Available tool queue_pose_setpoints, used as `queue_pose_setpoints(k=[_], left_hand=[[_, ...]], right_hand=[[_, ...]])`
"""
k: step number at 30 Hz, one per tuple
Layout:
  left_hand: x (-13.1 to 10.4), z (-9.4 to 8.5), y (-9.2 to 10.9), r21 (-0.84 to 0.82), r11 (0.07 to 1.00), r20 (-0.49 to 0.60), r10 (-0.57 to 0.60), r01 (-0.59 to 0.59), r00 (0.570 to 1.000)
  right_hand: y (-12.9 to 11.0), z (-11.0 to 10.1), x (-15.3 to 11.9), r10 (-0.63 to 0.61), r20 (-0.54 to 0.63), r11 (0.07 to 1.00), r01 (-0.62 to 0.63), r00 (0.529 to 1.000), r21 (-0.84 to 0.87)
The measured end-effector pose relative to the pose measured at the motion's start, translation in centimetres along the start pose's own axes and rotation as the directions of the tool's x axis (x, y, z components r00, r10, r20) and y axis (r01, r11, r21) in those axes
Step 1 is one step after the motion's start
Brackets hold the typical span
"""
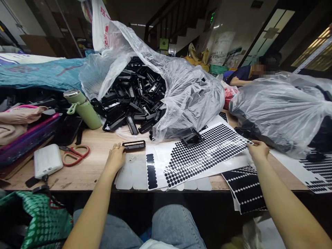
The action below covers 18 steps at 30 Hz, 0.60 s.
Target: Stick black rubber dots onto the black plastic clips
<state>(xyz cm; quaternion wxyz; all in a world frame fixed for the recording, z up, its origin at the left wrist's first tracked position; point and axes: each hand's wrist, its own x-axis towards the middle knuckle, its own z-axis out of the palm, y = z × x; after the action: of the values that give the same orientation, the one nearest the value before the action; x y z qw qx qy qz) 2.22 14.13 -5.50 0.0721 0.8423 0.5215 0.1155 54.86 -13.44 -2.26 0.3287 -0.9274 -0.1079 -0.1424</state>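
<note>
your left hand (116, 157) is at the left end of the black frame (134, 145), fingers touching it where it lies on the table (98, 140); whether they grip it, you cannot tell from here. your right hand (258, 150) pinches the right edge of the sheet of black dots (204, 152), which spreads between your two hands, to the right of the frame. beyond it, black parts (137, 93) spill from a clear plastic bag (192, 93).

Behind my wood-topped workbench (101, 138), a railed staircase (178, 29) is climbing past a pale wall (233, 24); slatted light (315, 48) is glowing yellow far right, the room otherwise staying dim.
</note>
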Motion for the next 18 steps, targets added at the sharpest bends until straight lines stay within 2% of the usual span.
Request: queue_pose_setpoints(k=[2,4,5,6,7,8,9,10,11,12,13,14,16,18], left_hand=[[-0.4,-0.2,0.3,-0.098,0.995,-0.043,0.011,-0.016,0.999],[-1.4,-0.9,1.3,-0.265,0.964,-0.090,-0.052,0.027,0.995],[-2.0,-1.3,2.0,-0.384,0.920,-0.084,-0.119,0.079,0.989],[-2.7,-1.8,2.6,-0.523,0.839,-0.038,-0.196,0.148,0.980],[-3.4,-2.2,3.3,-0.660,0.715,0.055,-0.263,0.233,0.963],[-4.1,-2.5,4.0,-0.765,0.556,0.181,-0.297,0.324,0.937],[-4.8,-2.8,4.6,-0.823,0.390,0.314,-0.293,0.412,0.903],[-5.3,-2.9,5.1,-0.836,0.244,0.431,-0.264,0.492,0.863],[-5.8,-2.9,5.5,-0.818,0.141,0.521,-0.229,0.558,0.822],[-6.2,-2.9,5.8,-0.791,0.085,0.582,-0.202,0.606,0.788],[-6.6,-2.8,6.0,-0.770,0.061,0.615,-0.190,0.635,0.765],[-6.8,-2.6,6.1,-0.759,0.056,0.631,-0.187,0.649,0.753],[-7.1,-2.3,6.1,-0.749,0.078,0.636,-0.191,0.657,0.748],[-7.3,-1.8,5.9,-0.764,0.122,0.607,-0.199,0.634,0.769]], right_hand=[[-1.1,-1.5,-1.4,-0.003,0.016,1.000,0.003,1.000,0.005],[-3.0,-2.2,-4.2,-0.070,0.057,0.997,0.068,0.996,0.036],[-4.2,-2.2,-6.3,-0.124,0.120,0.991,0.116,0.985,0.070],[-5.7,-1.9,-8.8,-0.188,0.217,0.979,0.166,0.958,0.116],[-7.4,-1.6,-11.6,-0.253,0.305,0.964,0.212,0.918,0.161],[-9.1,-1.1,-14.6,-0.340,0.421,0.937,0.266,0.841,0.225],[-10.7,-0.7,-17.6,-0.473,0.589,0.880,0.328,0.655,0.342],[-12.3,-0.3,-20.4,-0.571,0.682,0.820,0.357,0.457,0.446],[-13.6,0.0,-22.8,-0.624,0.710,0.774,0.382,0.327,0.504],[-14.6,0.2,-24.8,-0.650,0.719,0.739,0.422,0.245,0.525],[-15.3,0.4,-26.3,-0.651,0.736,0.718,0.463,0.185,0.520],[-15.7,0.5,-27.4,-0.646,0.748,0.703,0.501,0.152,0.505],[-15.8,0.8,-28.3,-0.626,0.771,0.687,0.552,0.120,0.472],[-15.4,0.9,-28.2,-0.616,0.780,0.683,0.568,0.112,0.458]])
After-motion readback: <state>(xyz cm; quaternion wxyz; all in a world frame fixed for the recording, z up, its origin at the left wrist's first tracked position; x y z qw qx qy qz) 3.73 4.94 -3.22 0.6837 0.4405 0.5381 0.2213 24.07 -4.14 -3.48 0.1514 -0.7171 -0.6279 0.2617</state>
